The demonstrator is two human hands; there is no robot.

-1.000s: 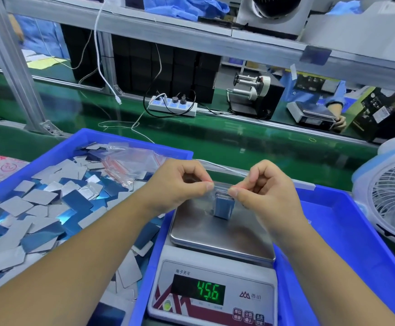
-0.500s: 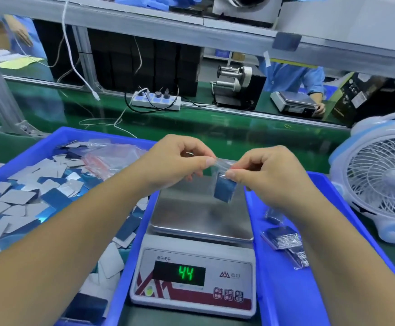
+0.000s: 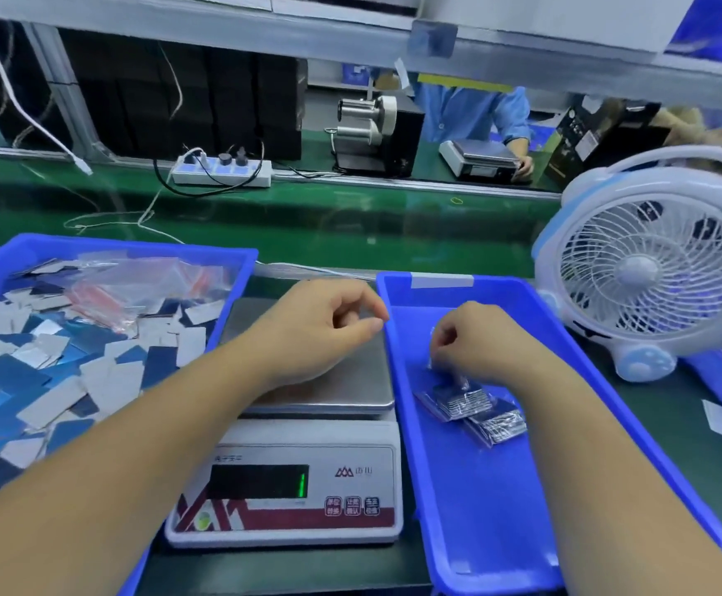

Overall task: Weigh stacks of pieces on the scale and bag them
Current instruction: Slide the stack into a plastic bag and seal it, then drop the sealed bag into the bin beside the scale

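Observation:
The scale [image 3: 290, 479] stands between two blue trays, its steel pan [image 3: 350, 380] bare and its display showing a 1. My left hand [image 3: 320, 329] hovers over the pan with loosely curled fingers and holds nothing. My right hand [image 3: 484, 342] is down inside the right tray [image 3: 402, 402], pinching a clear bag of pieces [image 3: 434, 359] at its top. Two filled bags [image 3: 458, 402] [image 3: 499, 423] lie just beneath that hand on the tray floor. The left tray [image 3: 239, 268] holds several loose blue and grey pieces [image 3: 49, 372] and a heap of empty clear bags [image 3: 135, 286].
A white and blue desk fan [image 3: 651, 268] stands right of the right tray. Beyond the trays runs a green conveyor belt [image 3: 350, 234] with a power strip [image 3: 221, 169] and cables. Across it a person in blue [image 3: 475, 109] works at another scale.
The bag of pieces was lifted off the scale pan by both hands. My left hand has let go, and my right hand has carried the bag rightward into the right tray. The display dropped from 45.6.

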